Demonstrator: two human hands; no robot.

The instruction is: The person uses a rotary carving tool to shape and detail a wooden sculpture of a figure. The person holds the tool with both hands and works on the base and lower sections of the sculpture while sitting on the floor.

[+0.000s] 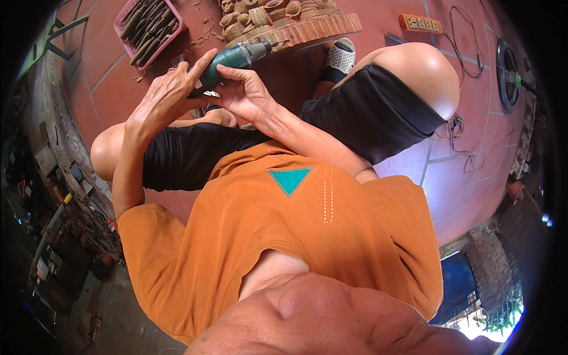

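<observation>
A green die grinder (232, 61) with a grey nose is held at a slant between my two hands. My left hand (167, 93) wraps its rear end, the index finger stretched along the body. Beneath it my right hand (247, 94) cradles the body, with the thumb laid on the side and the other fingers partly hidden. The tool's nose points up and right at a carved wooden piece (302, 31) with rounded relief and a rough reddish edge. Whether the bit touches the wood I cannot tell. Wood shavings (207, 36) lie on the floor beside the carving.
A pink plastic basket (179, 25) of several slim carving tools stands at the far left. On the right are an orange power strip (420, 23), loose cables (473, 56) and a dark ring-shaped object (507, 74). My bent knees flank the work on red floor tiles (467, 195).
</observation>
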